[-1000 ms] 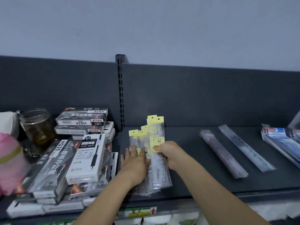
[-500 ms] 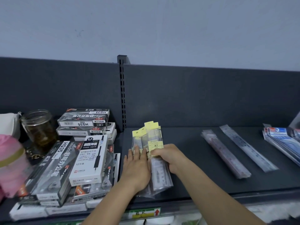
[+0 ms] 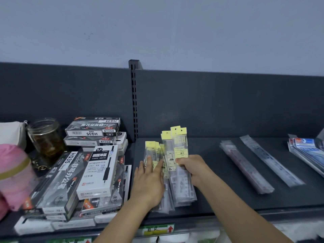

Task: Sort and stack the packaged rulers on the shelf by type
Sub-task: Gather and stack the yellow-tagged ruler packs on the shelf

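A pile of clear-packaged rulers with yellow header cards (image 3: 177,149) lies on the dark shelf (image 3: 210,195), left of its middle. My left hand (image 3: 149,181) lies flat on the left part of the pile, fingers straight. My right hand (image 3: 191,168) grips the right bundle of yellow-topped rulers near their labels. Further right lie a stack of dark-tinted packaged rulers (image 3: 245,167), a single clear packaged ruler (image 3: 270,160), and a stack of blue-and-white packaged rulers (image 3: 308,153) at the frame's edge.
Black and white pen boxes (image 3: 84,169) are piled on the neighbouring shelf section to the left. A glass jar (image 3: 46,137) and a pink object (image 3: 12,176) stand at the far left. A slotted upright (image 3: 134,102) divides the dark back panel.
My right hand has shifted the gripped bundle slightly right and back, spreading it from the rulers under my left hand. My left hand has stayed flat on the pile.
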